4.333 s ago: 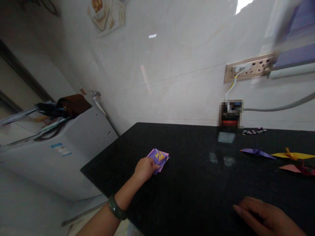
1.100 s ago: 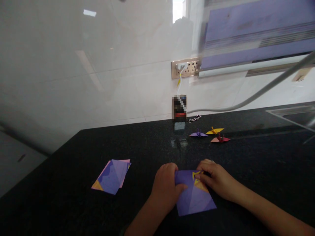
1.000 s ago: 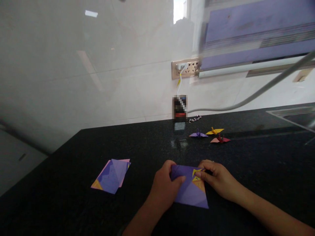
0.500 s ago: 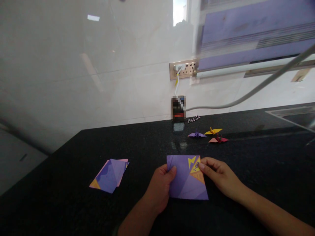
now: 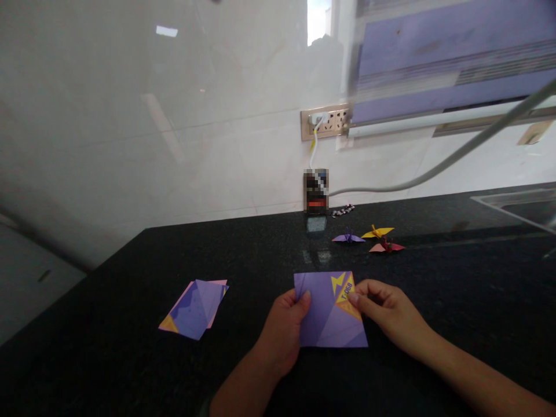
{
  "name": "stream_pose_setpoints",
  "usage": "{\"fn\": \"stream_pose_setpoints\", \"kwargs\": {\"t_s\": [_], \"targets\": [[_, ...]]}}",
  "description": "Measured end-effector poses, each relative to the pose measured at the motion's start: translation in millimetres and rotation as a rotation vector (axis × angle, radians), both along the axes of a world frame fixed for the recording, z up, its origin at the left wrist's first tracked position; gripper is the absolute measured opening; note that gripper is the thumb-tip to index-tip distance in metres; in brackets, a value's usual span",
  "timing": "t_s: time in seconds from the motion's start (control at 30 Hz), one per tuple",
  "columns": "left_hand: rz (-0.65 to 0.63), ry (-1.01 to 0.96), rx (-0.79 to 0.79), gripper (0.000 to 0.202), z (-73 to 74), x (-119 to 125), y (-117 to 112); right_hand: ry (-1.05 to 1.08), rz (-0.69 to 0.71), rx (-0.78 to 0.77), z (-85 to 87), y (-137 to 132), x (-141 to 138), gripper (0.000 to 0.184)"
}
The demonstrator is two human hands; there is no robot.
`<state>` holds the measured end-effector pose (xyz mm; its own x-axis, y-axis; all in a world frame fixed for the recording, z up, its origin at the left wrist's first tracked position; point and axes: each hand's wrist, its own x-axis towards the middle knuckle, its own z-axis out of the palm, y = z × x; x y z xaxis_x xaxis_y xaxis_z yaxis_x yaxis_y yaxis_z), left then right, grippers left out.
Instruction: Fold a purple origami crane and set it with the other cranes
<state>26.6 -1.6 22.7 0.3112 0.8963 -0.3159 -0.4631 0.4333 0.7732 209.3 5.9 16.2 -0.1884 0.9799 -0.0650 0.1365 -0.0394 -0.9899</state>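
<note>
Head view: hands (image 5: 283, 327) flank, pinch purple paper (image 5: 328, 315), thumbs (image 5: 305, 302) uppermost.

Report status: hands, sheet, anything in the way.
Left hand and right hand gripping sheet at opposite sides. Sheet looks flat, T-068 print showing. Cranes beyond sheet, not touching it.

"T-068" — printed on the purple sheet (image 5: 328, 317).

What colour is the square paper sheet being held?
The square paper sheet is mostly purple, with yellow and orange print upper right; head view.
</note>
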Motion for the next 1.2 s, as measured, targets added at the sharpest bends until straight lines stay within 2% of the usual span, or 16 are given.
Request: {"fn": "stream_pose_setpoints", "kwargs": {"t_s": [0.13,0.33,0.67,0.77,0.87,0.93,1.03,1.1,1.2], "targets": [[-0.027,0.017,0.027,0.031,-0.4,0,-2,0.040,0.030,-0.018,2.1,-1,-1,0.023],[-0.141,0.095,0.036,0.031,1.3,2,-5,0.124,0.064,-0.090,1.9,-5,-4,0.022],[-0.102,0.126,0.051,0.030,-4.2,0,-2,0.172,0.097,-0.087,0.4,-4,-3,0.016],[-0.113,0.163,0.084,0.031,-1.6,-2,-2,0.174,0.054,-0.079,1.9,-3,-2,0.016],[-0.104,0.307,0.110,0.028,-0.5,-6,0,0.115,-0.070,-0.055,2.3,0,0,0.021],[-0.050,0.404,0.105,0.025,-1.7,-9,2,0.080,-0.132,-0.060,1.8,1,2,0.023],[0.084,0.368,0.128,0.024,-3.2,-12,6,0.052,-0.131,-0.089,1.9,1,2,0.022],[0.176,0.275,0.149,0.023,-1.7,-12,7,0.029,-0.076,-0.112,3.0,-1,1,0.022],[0.250,0.135,0.163,0.023,3.7,-10,7,0.008,0.090,-0.152,5.0,-6,-3,0.024]]}}
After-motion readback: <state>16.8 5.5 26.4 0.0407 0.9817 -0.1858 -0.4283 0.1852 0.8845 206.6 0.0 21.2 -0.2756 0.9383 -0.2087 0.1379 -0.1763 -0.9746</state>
